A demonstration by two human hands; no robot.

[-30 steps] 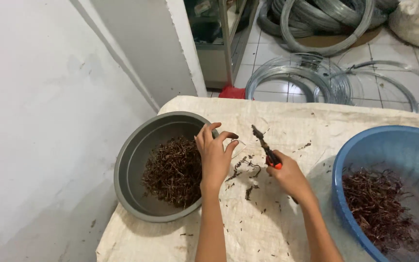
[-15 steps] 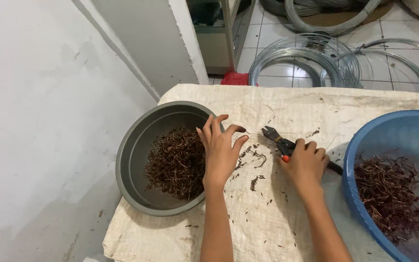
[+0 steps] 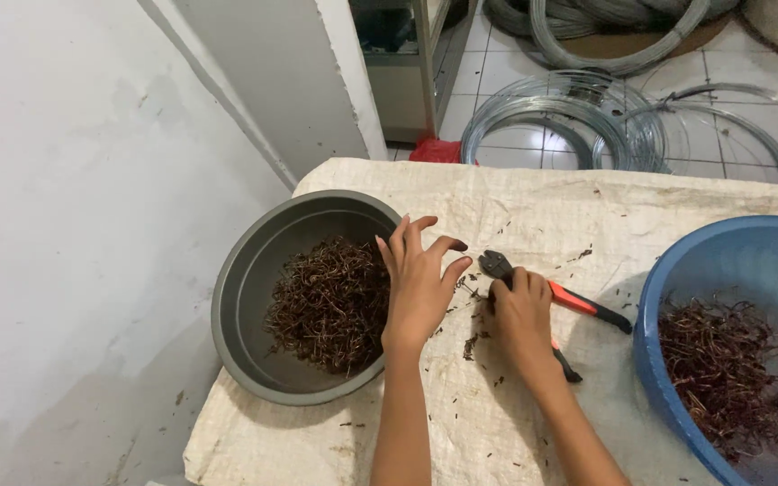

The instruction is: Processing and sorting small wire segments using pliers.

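My left hand (image 3: pixel 419 281) hovers with fingers spread beside the right rim of a grey bowl (image 3: pixel 249 297), which holds a heap of brown dried stems (image 3: pixel 330 304). My right hand (image 3: pixel 520 315) rests on the cloth-covered table (image 3: pixel 533 202), closed over a pair of cutters (image 3: pixel 578 301) with red and black handles lying flat. The cutters' dark jaws point toward my left hand. Small brown bits (image 3: pixel 472 342) lie scattered between the two hands.
A blue basin (image 3: pixel 713 261) with more brown stems (image 3: pixel 727 369) stands at the right edge of the table. Coils of grey wire (image 3: pixel 587 117) lie on the tiled floor beyond. A white wall fills the left side.
My right hand lowered the cutters from upright to flat on the cloth. The left hand stays by the grey bowl, fingers spread.
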